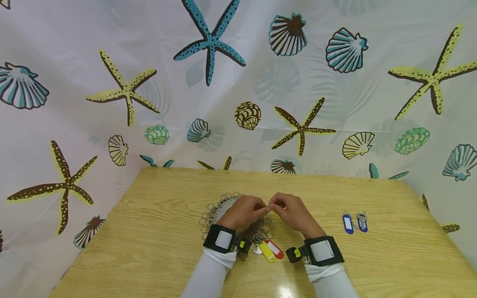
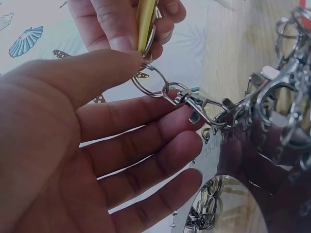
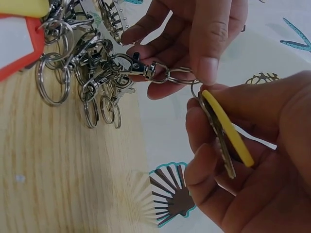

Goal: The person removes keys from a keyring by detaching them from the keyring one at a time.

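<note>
Between thumb and index finger, my left hand (image 1: 244,212) pinches a split key ring (image 2: 151,80). That ring hangs from a metal swivel clasp (image 2: 192,102), linked to a round grey plate (image 1: 220,210) edged with many clasps and rings. My right hand (image 1: 295,213) holds a yellow key tag (image 3: 229,130) with a metal key (image 3: 219,145) beside it. The small ring of the tag meets the split ring at the left thumb tip; whether it is threaded on, I cannot tell. The left hand's other fingers lie extended under the clasp.
By the plate's near right edge lie another yellow tag (image 1: 267,251), a red tag (image 1: 275,248) and a key (image 1: 257,249). Two blue key tags (image 1: 348,224) with keys lie further right on the wooden table (image 1: 149,231). A shell-patterned curtain (image 1: 231,91) stands behind.
</note>
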